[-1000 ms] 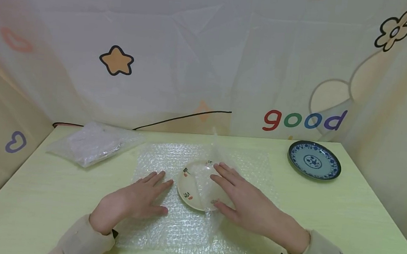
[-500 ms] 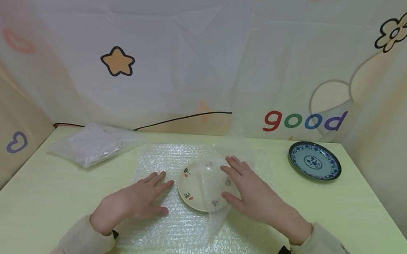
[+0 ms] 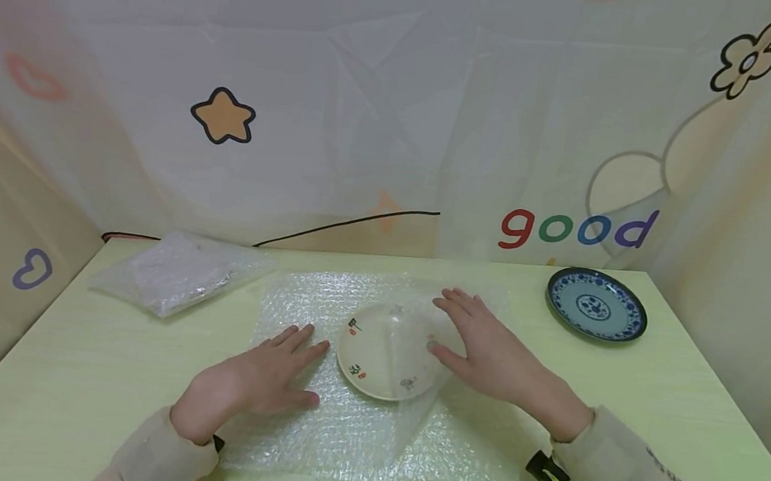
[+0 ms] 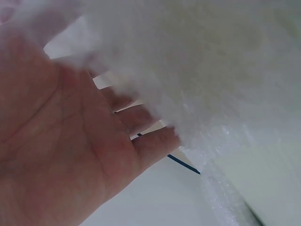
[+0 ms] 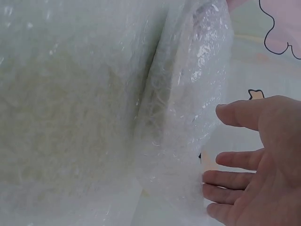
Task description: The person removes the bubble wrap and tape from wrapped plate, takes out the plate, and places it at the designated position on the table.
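A cream plate point(image 3: 369, 360) with small printed characters on its rim lies on a sheet of clear bubble wrap point(image 3: 342, 448). From the right, a flap of the sheet folds over part of the plate, and its prints show dimly through. My left hand point(image 3: 257, 384) rests on the wrap left of the plate, fingers spread. At the flap on the plate's right side, my right hand point(image 3: 489, 357) has its fingers straight and thumb apart. The right wrist view shows those fingers point(image 5: 230, 180) right at the raised wrap's edge point(image 5: 197, 94). In the left wrist view, wrap point(image 4: 225, 61) partly hides the left fingers.
A blue patterned plate point(image 3: 593, 305) with a dark rim stands at the table's back right. Toward the back left lies a bubble-wrapped bundle point(image 3: 177, 273). A printed curtain point(image 3: 370, 113) hangs behind the pale green table point(image 3: 32, 376).
My right hand has moved right and slightly toward the back, off the plate's middle. The flap's raised top has sunk lower and shifted right. My left hand has stayed in place.
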Demonstrator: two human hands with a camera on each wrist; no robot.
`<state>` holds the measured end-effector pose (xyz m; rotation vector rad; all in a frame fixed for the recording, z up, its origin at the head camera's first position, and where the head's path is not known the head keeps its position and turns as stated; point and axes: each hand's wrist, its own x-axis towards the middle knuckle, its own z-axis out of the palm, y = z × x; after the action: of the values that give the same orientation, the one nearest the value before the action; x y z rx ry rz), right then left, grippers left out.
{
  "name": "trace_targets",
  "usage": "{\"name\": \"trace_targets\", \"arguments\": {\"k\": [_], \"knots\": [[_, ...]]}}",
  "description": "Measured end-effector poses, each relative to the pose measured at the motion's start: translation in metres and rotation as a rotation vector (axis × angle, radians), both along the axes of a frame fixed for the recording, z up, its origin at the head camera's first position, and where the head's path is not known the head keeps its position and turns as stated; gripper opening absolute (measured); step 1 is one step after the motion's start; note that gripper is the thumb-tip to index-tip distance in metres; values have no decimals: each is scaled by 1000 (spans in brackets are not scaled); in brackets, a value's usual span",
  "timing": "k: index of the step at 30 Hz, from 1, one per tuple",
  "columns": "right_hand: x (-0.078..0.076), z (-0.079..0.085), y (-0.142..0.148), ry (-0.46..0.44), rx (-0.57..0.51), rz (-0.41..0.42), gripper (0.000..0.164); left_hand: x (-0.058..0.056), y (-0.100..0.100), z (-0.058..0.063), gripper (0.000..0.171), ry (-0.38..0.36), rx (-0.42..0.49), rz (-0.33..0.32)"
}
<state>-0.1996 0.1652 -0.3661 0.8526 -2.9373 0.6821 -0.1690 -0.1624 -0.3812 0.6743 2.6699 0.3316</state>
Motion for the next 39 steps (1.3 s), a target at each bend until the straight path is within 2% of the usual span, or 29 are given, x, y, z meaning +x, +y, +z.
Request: {"name": "trace_targets", "arguments": {"k": [6, 14, 18, 25, 31, 39], "knots": [[-6, -4, 6, -39, -22, -36, 63, -1, 1, 0, 76, -3, -3, 6], [-7, -7, 12, -80, -26, -41, 47, -2, 1, 0, 76, -4, 4, 1], [-7, -7, 14, -109, -28, -53, 43, -1, 1, 0, 77, -17, 6, 10], [-6, -6, 18, -111, -41, -55, 38, -1, 0, 3, 77, -37, 25, 22], [-7, -6, 20, -129, -60, -51, 36, -1, -2, 2, 77, -24, 30, 3], [-7, -6, 23, -144, -81, -39, 31, -3, -2, 2, 77, -29, 18, 9]]}}
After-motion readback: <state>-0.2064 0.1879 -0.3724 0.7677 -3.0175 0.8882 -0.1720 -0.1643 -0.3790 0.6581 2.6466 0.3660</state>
